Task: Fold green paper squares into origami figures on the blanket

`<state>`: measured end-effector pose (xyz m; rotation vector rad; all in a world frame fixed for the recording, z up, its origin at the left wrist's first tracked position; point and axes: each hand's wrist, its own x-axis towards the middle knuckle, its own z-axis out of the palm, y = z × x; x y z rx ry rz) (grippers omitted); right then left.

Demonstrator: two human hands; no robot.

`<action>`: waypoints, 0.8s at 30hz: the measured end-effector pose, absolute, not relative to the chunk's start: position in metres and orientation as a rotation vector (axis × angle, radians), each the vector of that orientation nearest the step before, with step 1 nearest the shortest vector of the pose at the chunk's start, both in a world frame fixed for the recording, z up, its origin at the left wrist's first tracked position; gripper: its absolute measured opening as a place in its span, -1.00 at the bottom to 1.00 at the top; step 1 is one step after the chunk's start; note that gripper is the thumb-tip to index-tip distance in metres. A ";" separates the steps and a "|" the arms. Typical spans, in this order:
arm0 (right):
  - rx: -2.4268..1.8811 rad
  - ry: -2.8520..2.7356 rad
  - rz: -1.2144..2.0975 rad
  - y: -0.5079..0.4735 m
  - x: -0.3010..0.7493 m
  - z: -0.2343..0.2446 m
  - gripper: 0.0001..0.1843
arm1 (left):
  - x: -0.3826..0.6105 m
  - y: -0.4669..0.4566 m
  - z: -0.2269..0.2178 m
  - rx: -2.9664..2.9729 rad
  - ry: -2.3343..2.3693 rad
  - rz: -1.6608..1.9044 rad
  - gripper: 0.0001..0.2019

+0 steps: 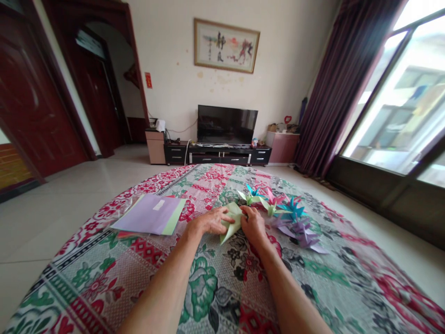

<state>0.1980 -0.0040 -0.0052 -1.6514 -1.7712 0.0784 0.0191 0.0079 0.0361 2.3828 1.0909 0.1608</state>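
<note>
A folded piece of light green paper (232, 223) lies on a flower-patterned cloth (215, 287) in front of me. My left hand (210, 221) presses its fingers on the paper's left side. My right hand (253, 223) pinches the paper's upper right edge, fingers curled. Both hands are closed on the paper. Just beyond them lies a row of finished paper figures: a green and blue one (251, 195), a pink one (274, 199), a blue one (292, 208) and purple ones (302, 232).
A stack of coloured paper sheets (151, 214), purple on top, lies on the cloth to the left. Tiled floor (62, 204) surrounds the cloth. A TV (227, 124) on a low cabinet stands at the far wall, dark doors at left, curtains and a large window at right.
</note>
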 end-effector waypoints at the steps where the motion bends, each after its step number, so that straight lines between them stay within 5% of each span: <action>1: -1.640 -1.763 0.046 -0.006 0.197 -0.005 -0.63 | 0.019 0.009 0.035 2.389 1.085 0.165 -0.61; 8: -1.586 -1.835 -0.039 -0.038 0.188 0.007 -0.85 | 0.018 0.008 0.036 2.413 1.112 0.153 -0.64; 24: -1.534 -1.891 0.025 -0.053 0.186 0.001 -0.82 | 0.017 0.008 0.034 2.371 1.131 0.238 -0.69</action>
